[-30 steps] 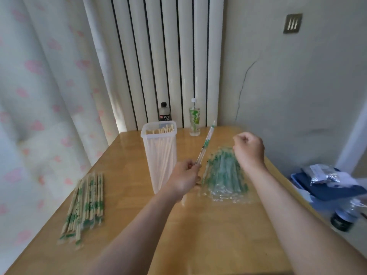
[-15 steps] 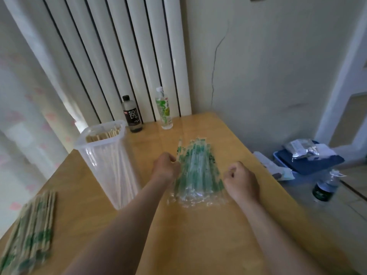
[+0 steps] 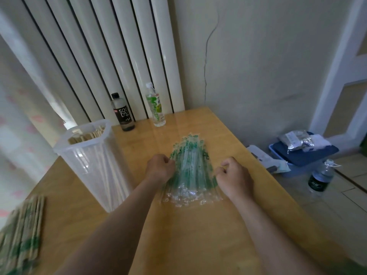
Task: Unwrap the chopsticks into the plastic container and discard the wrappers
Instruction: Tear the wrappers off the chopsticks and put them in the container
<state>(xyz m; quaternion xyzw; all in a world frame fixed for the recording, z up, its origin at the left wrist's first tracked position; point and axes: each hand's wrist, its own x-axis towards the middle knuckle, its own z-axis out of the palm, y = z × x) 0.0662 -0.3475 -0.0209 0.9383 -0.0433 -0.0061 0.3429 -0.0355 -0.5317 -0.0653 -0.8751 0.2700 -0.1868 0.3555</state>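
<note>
A pile of empty clear wrappers with green print (image 3: 191,167) lies on the wooden table (image 3: 198,235). My left hand (image 3: 159,168) is curled at the pile's left edge, its fingertips on a wrapper there. At the pile's right edge my right hand (image 3: 234,176) is curled into a fist with nothing visible in it. The tall clear plastic container (image 3: 59,150) stands left of my left arm and holds several bare chopsticks (image 3: 87,134). Several wrapped chopsticks (image 3: 21,235) lie blurred at the table's lower left.
A black soda bottle (image 3: 122,113) and a green-labelled bottle (image 3: 156,106) stand at the table's far edge by the radiator. On the floor to the right are a blue box (image 3: 303,153) with bags on it and a water bottle (image 3: 320,175).
My left hand brought the upright wrapper down to the pile. My right hand dropped from above the pile to its right edge. The view swung right and downward.
</note>
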